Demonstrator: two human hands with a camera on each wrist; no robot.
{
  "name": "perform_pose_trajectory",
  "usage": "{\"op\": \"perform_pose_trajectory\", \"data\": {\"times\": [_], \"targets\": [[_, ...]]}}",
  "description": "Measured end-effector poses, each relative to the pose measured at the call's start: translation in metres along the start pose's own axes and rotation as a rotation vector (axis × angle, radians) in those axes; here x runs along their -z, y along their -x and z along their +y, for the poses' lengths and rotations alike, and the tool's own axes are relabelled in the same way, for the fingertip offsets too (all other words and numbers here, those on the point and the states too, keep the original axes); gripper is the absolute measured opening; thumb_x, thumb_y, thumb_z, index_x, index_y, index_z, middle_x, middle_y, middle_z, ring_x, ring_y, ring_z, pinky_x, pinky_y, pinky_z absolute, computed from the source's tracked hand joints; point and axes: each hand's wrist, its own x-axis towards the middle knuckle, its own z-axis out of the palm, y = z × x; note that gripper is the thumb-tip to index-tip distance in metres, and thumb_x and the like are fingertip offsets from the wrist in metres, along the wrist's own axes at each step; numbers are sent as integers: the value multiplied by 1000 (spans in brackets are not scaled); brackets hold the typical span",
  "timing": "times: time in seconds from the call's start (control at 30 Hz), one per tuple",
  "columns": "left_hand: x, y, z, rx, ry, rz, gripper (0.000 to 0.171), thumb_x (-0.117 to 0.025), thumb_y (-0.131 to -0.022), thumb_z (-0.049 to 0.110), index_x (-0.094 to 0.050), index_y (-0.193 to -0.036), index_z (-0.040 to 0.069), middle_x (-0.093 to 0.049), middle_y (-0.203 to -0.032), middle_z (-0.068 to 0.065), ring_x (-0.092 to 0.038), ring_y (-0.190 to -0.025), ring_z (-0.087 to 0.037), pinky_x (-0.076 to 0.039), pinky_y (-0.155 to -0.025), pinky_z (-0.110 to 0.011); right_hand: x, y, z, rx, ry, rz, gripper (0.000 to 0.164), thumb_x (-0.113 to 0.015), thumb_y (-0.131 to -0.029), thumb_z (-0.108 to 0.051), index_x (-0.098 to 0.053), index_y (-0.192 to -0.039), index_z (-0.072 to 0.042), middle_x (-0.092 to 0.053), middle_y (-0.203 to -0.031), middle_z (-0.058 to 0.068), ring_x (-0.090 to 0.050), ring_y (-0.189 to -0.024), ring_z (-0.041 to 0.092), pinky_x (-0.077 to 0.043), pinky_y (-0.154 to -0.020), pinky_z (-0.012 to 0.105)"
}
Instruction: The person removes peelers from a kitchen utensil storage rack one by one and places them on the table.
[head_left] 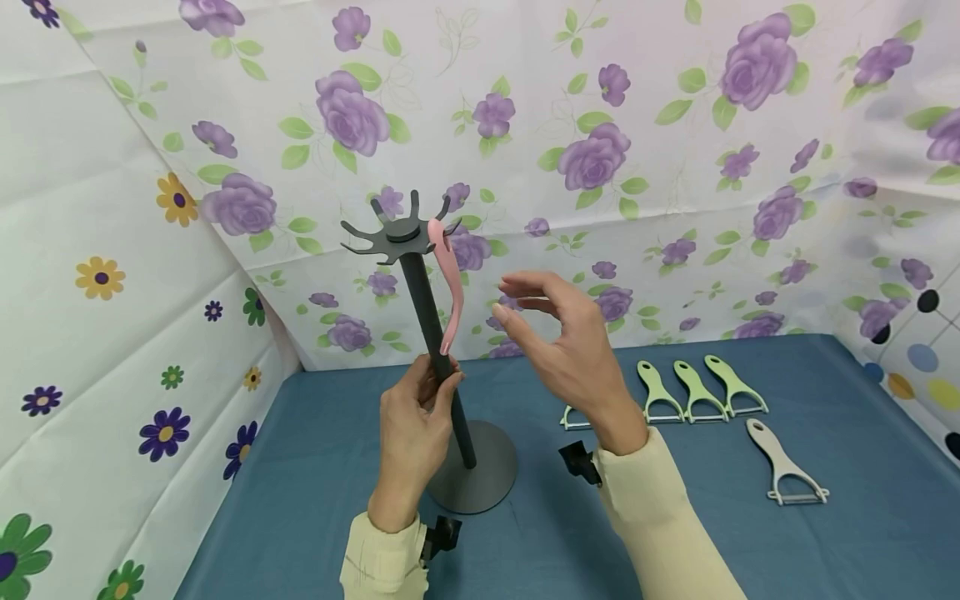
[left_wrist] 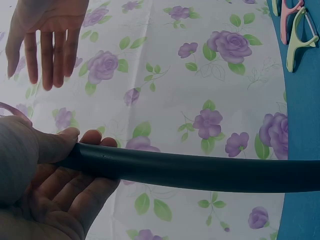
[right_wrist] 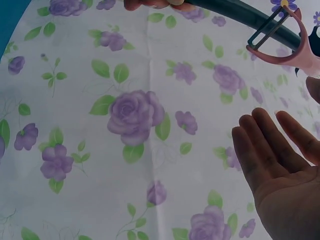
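Observation:
A dark grey stand (head_left: 423,300) with several curved hooks around its top rises from a round base (head_left: 480,475). My left hand (head_left: 416,417) grips its pole partway up, thumb and fingers around it, as the left wrist view confirms on the dark pole (left_wrist: 200,172). From one hook on the right side hangs a pink peeler (head_left: 450,283), its blade end downward; the right wrist view shows its blade and forked head (right_wrist: 285,45). To the right of that peeler, my right hand (head_left: 566,342) hovers in the air with fingers gently bent, holding nothing.
Several green peelers (head_left: 697,387) lie in a row on the blue tabletop (head_left: 322,483), one partly hidden by my right forearm. A whitish peeler (head_left: 780,458) lies nearer, at the right. The left wrist view also catches a pink peeler (left_wrist: 284,22). Flowered cloth (head_left: 525,192) hangs behind.

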Motion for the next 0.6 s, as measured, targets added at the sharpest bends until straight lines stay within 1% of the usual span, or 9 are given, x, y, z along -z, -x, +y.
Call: {"op": "perform_pose_trajectory", "data": {"times": [0.2,0.37,0.6], "targets": [[0,-1,0,1,-1,2,14,-68,-99,16,-70,-110,7,-77,-104,-12,-78,-95,-21,-64,-87,-39,-5,-8,-7,27,-21,-13,38,-73,-96,-18,-66,-132,-11,-70,-129,6,-67,-117,21,-56,-104,42],[1,-1,1,3,0,5,13,-68,-99,15,-70,-110,7,-77,-104,-13,-78,-96,-22,-64,-88,-39,-7,-14,-12,28,-8,-23,39,-74,-95,-19,-67,-133,-11,-70,-130,5,-67,-118,19,-56,-103,41],[0,1,-1,-7,4,9,12,-68,-99,15,-70,-108,7,-78,-101,-13,-78,-93,-22,-64,-87,-39,-12,-18,-16,29,-30,-46,39,-74,-95,-18,-67,-132,-10,-69,-131,7,-66,-121,19,-55,-106,41]]}}
